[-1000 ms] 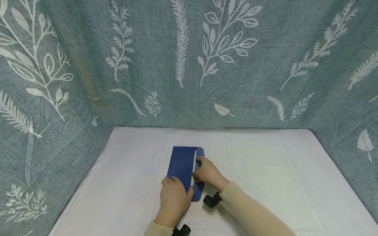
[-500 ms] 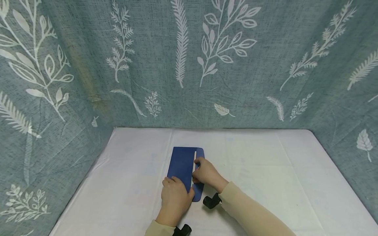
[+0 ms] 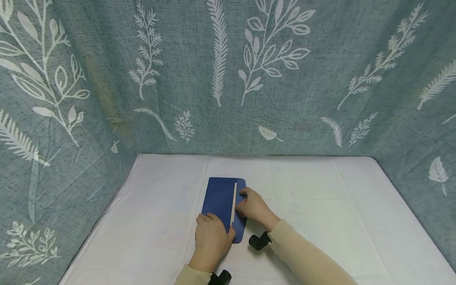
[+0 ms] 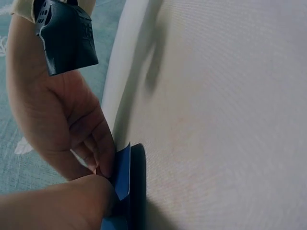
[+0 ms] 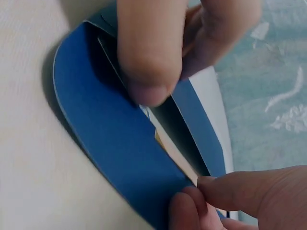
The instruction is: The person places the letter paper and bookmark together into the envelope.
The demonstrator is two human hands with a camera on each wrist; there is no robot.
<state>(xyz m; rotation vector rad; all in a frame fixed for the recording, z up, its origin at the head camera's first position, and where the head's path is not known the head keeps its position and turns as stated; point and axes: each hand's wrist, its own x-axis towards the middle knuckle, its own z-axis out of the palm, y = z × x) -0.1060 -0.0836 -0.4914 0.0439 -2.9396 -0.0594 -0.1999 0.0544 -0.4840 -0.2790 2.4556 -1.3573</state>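
A blue envelope (image 3: 219, 198) lies on the white-covered table, its opening and rounded flap (image 3: 241, 233) to the right. A narrow pale paper edge (image 3: 234, 202) shows along the opening. My left hand (image 3: 211, 239) holds the near part of the envelope, fingers over its left side and thumb by the flap. In the right wrist view the left thumb (image 5: 151, 72) rests beside the gap at the opening. My right hand (image 3: 254, 208) is over the flap, and its fingertips (image 5: 206, 184) pinch at the pale paper's edge. What lies deeper inside is hidden.
White cloth (image 3: 313, 198) covers the table around the envelope. A blue-green curtain (image 3: 199, 79) with leaf prints hangs behind and at both sides. Black wrist devices (image 3: 259, 240) sit close beside the envelope.
My right hand has shifted slightly to the right, so more of the pale edge shows. The left hand and the envelope stay in place.
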